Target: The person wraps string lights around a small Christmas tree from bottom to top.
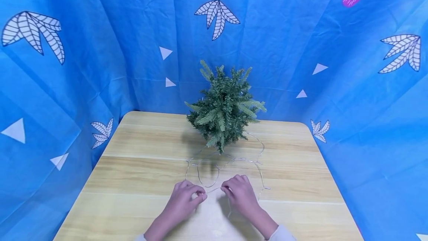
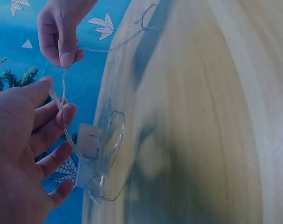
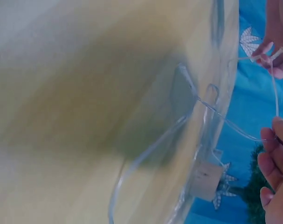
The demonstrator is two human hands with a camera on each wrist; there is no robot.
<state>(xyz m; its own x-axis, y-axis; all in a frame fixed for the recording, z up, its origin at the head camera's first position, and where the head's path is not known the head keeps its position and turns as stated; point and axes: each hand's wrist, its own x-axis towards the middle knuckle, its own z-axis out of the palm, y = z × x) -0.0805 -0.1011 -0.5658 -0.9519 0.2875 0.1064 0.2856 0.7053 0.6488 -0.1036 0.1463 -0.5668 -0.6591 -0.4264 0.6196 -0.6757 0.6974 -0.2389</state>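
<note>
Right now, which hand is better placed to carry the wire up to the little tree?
Probably the right hand: it pinches the wire, like the left hand, and sits marginally nearer the tree.

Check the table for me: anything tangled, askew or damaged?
Nothing looks damaged. The thin clear wire sprawls in loose uneven loops on the table before the small green tree. The left hand and right hand pinch one strand between them.
</note>
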